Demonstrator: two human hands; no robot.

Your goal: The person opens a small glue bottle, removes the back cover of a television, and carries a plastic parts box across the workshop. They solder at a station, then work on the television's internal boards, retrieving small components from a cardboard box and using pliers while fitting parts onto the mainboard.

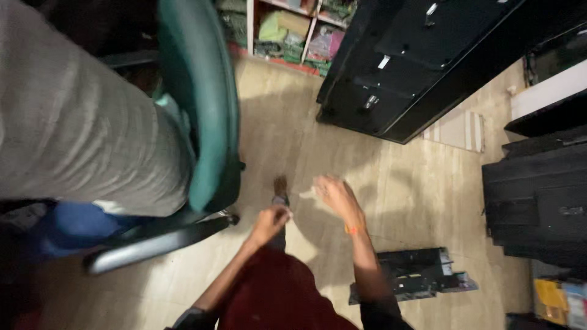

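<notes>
Left hand [269,221] curled, contents unclear, right hand [335,195] open and empty, both over bare floor [275,128] beside the green chair [199,104]; steady footing, watch the black unit [416,278] underfoot.

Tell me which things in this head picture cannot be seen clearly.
- Left hand: closed and motion-blurred; whether it holds anything cannot be told.
- Right hand: blurred, fingers spread, apparently empty.
- Seated person in grey: cut off by the left and top edges.
- Black device on the floor: dark, details too small.
- Shelf items: blurred, cut by the top edge.
</notes>
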